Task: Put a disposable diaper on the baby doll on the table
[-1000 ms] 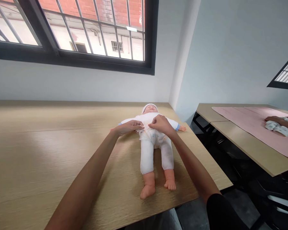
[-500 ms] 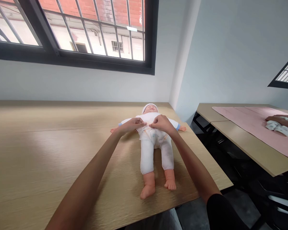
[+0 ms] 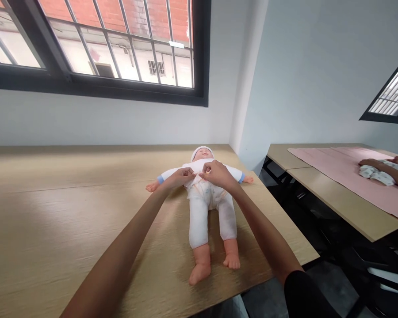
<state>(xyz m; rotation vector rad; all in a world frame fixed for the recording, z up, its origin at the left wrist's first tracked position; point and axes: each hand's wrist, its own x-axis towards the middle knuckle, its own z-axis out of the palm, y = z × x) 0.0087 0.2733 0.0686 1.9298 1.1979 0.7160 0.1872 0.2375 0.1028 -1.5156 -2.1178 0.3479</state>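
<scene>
change: both hands sit a little higher on the doll than a second ago, moved from the waist of the garment up to the chest, and the doll's left-side arm now shows bare on the wood where the left hand covered it.
left hand [image 3: 181,177]: fingers curled, tips pinching the white top [image 3: 199,170] at the chest.
right hand [image 3: 218,173]: fingers bent, pinching the same cloth just beside the left hand, fingertips nearly touching.
meaning: the work looks to be on the front closure of the top, moving upward.
doll [image 3: 207,207]: on its back near the right edge of the table [image 3: 53,212], head toward the far edge, feet toward the near edge.
around: a second table [image 3: 338,198] with a pink cloth [image 3: 345,172] to the right; another person's arm [image 3: 378,165] rests there on patterned cloth.
in the way: nothing lies between the hands and the doll.
</scene>
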